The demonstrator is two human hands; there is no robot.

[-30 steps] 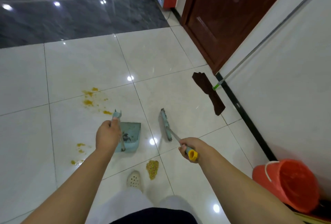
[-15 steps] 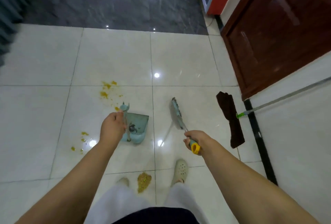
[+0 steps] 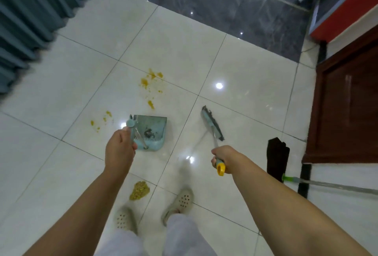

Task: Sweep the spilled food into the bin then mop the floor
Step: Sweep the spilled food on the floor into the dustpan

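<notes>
Sweeping: barely begun — yellow food spill (image 3: 150, 83) lies far of the dustpan (image 3: 152, 130), a pile (image 3: 140, 190) near the feet.
Grips: left hand (image 3: 119, 150) holds the dustpan handle; right hand (image 3: 223, 157) holds the broom (image 3: 211, 123).
Mopping: not started — mop (image 3: 277, 158) on the floor, right.

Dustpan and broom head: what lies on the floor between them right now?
Nothing. In the head view, the stretch between the dustpan and the broom head is bare white tile crossed by one grout line; the yellow spills lie beyond the pan.

Home hallway: curtain (image 3: 30, 20), wooden door (image 3: 347, 112)
</notes>
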